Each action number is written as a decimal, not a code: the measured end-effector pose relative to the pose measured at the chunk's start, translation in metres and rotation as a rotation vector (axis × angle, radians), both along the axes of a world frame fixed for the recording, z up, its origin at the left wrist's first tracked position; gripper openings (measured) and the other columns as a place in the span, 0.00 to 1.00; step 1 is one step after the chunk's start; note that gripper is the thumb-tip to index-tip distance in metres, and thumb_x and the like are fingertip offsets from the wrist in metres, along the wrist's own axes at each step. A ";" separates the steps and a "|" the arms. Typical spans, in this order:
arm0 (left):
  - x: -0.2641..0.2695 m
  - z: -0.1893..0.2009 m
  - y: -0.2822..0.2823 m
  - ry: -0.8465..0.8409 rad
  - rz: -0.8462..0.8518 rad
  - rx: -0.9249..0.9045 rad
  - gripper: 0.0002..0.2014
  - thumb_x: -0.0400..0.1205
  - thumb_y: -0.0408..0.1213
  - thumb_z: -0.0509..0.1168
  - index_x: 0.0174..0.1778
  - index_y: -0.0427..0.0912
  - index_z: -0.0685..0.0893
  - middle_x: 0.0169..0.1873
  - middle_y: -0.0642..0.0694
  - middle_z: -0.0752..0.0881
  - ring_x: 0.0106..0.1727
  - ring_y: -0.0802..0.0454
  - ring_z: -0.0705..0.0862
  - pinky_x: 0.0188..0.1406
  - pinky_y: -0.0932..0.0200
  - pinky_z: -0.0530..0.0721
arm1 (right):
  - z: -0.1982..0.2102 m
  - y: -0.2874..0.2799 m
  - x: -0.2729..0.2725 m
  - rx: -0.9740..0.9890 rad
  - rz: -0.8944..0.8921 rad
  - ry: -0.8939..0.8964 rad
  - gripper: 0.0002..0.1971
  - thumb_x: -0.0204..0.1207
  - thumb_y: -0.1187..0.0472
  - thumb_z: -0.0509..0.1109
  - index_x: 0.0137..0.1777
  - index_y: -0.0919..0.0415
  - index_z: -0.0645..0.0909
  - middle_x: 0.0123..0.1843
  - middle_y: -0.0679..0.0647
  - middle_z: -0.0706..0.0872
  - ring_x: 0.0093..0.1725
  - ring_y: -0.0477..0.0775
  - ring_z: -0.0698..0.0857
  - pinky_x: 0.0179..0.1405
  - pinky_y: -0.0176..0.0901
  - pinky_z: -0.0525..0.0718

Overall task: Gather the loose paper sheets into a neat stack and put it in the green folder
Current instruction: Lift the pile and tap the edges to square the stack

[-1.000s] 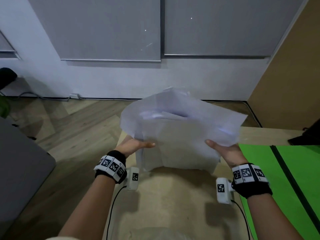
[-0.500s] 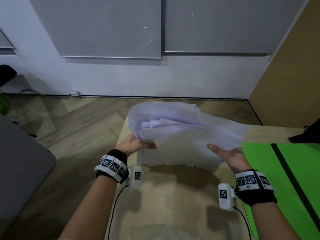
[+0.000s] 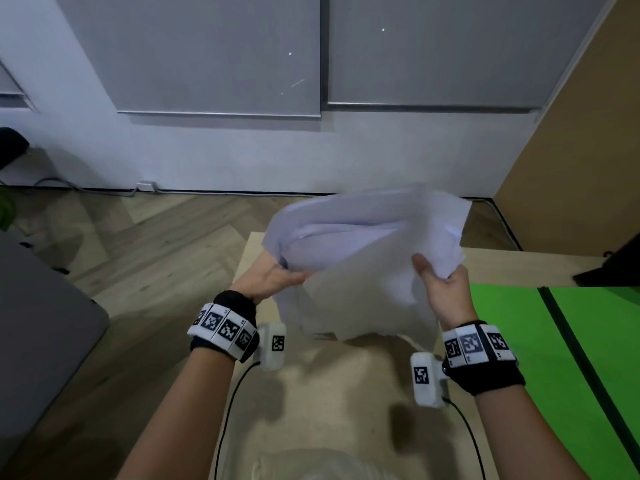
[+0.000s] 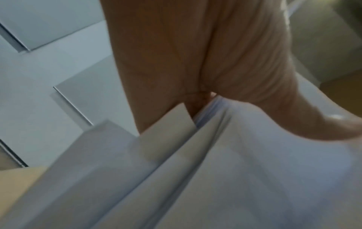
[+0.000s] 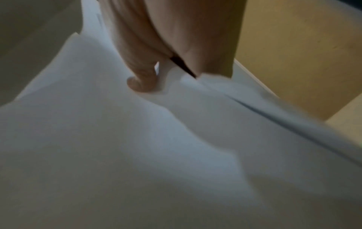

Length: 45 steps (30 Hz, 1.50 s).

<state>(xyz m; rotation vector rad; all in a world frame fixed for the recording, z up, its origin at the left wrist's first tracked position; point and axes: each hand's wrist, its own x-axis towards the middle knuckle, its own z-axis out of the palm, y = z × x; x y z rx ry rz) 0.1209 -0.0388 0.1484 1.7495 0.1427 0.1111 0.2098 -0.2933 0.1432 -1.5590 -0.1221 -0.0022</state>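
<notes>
Both hands hold a bundle of white paper sheets [image 3: 363,258] up above the light wooden table [image 3: 329,393]. My left hand [image 3: 277,277] grips the bundle's left edge, thumb on the near face, fingers hidden behind. My right hand [image 3: 440,282] pinches the right edge, thumb on the near sheet. The sheets fan apart and hang unevenly; the left wrist view shows their splayed edges [image 4: 195,155], the right wrist view a rumpled sheet [image 5: 156,147] under the thumb. The green folder [image 3: 561,358] lies open on the table to the right.
A dark object [image 3: 609,268] sits at the table's far right edge. A brown panel [image 3: 571,150] stands at the right, a grey surface [image 3: 41,323] at the left. Wooden floor [image 3: 156,244] lies beyond the table's left edge.
The bundle has tipped up and shifted right. My right hand has risen and now pinches the right edge from the side instead of holding from beneath.
</notes>
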 end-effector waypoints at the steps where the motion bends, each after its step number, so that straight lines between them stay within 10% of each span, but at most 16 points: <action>1: -0.003 -0.002 0.000 -0.009 0.016 -0.040 0.28 0.67 0.27 0.78 0.64 0.42 0.81 0.47 0.64 0.92 0.51 0.68 0.88 0.47 0.70 0.85 | 0.002 0.001 0.000 0.026 -0.022 -0.022 0.09 0.76 0.66 0.70 0.37 0.51 0.80 0.33 0.36 0.86 0.28 0.24 0.84 0.31 0.18 0.79; 9: -0.029 -0.035 -0.007 0.070 0.017 -0.079 0.47 0.44 0.61 0.83 0.59 0.48 0.82 0.44 0.65 0.92 0.49 0.70 0.88 0.46 0.73 0.85 | -0.016 0.000 -0.017 0.041 0.068 0.078 0.06 0.71 0.65 0.75 0.38 0.53 0.84 0.29 0.38 0.90 0.30 0.29 0.87 0.29 0.22 0.82; 13: -0.021 -0.023 -0.011 -0.002 0.036 -0.072 0.40 0.54 0.65 0.78 0.61 0.52 0.81 0.51 0.62 0.90 0.54 0.71 0.87 0.51 0.72 0.84 | -0.022 -0.007 -0.012 0.021 0.044 0.116 0.04 0.70 0.62 0.77 0.37 0.54 0.85 0.35 0.40 0.88 0.30 0.31 0.87 0.30 0.24 0.83; 16: -0.007 -0.003 -0.010 -0.086 0.149 -0.211 0.34 0.62 0.73 0.69 0.56 0.53 0.87 0.55 0.56 0.90 0.61 0.57 0.86 0.68 0.51 0.81 | -0.023 -0.016 -0.009 -0.056 0.051 0.127 0.06 0.71 0.56 0.75 0.36 0.56 0.86 0.33 0.43 0.90 0.30 0.34 0.88 0.31 0.30 0.85; 22: 0.008 0.043 -0.022 -0.079 0.283 -0.376 0.44 0.65 0.79 0.59 0.53 0.40 0.90 0.55 0.40 0.90 0.60 0.46 0.88 0.65 0.50 0.80 | -0.031 -0.027 -0.008 -0.104 0.120 0.156 0.05 0.73 0.57 0.74 0.37 0.55 0.86 0.28 0.38 0.90 0.30 0.31 0.86 0.31 0.25 0.83; 27: 0.019 0.038 -0.041 -0.090 0.725 -0.278 0.30 0.70 0.63 0.72 0.24 0.49 0.60 0.25 0.50 0.60 0.28 0.53 0.60 0.29 0.56 0.59 | -0.035 -0.029 -0.010 -0.146 0.181 0.172 0.03 0.68 0.58 0.78 0.39 0.52 0.86 0.31 0.38 0.90 0.33 0.30 0.87 0.33 0.23 0.83; 30: 0.025 0.031 -0.037 -0.041 0.726 -0.200 0.26 0.63 0.62 0.75 0.18 0.48 0.71 0.23 0.52 0.74 0.28 0.51 0.73 0.33 0.56 0.74 | -0.033 -0.030 -0.012 -0.136 0.236 0.148 0.07 0.67 0.61 0.79 0.41 0.49 0.86 0.34 0.33 0.91 0.37 0.28 0.88 0.37 0.21 0.83; 33: 0.028 0.031 -0.044 0.030 0.685 -0.125 0.20 0.61 0.61 0.76 0.33 0.46 0.87 0.35 0.49 0.89 0.44 0.49 0.90 0.47 0.55 0.87 | -0.037 -0.028 -0.011 -0.125 0.240 0.115 0.13 0.66 0.64 0.79 0.47 0.47 0.83 0.39 0.31 0.91 0.43 0.27 0.87 0.43 0.19 0.82; 39: 0.017 0.025 -0.047 -0.190 0.442 -0.168 0.28 0.70 0.50 0.76 0.63 0.41 0.84 0.55 0.49 0.88 0.53 0.64 0.87 0.53 0.67 0.84 | -0.039 -0.028 -0.006 -0.066 0.153 0.106 0.14 0.66 0.65 0.79 0.48 0.50 0.84 0.40 0.32 0.91 0.43 0.30 0.88 0.43 0.22 0.83; 45: 0.009 0.009 -0.055 -0.159 0.603 -0.241 0.21 0.71 0.48 0.77 0.55 0.39 0.87 0.45 0.52 0.91 0.48 0.57 0.89 0.51 0.58 0.86 | -0.035 -0.028 -0.008 -0.100 0.174 0.114 0.10 0.63 0.60 0.81 0.42 0.49 0.86 0.39 0.38 0.91 0.40 0.31 0.88 0.47 0.34 0.83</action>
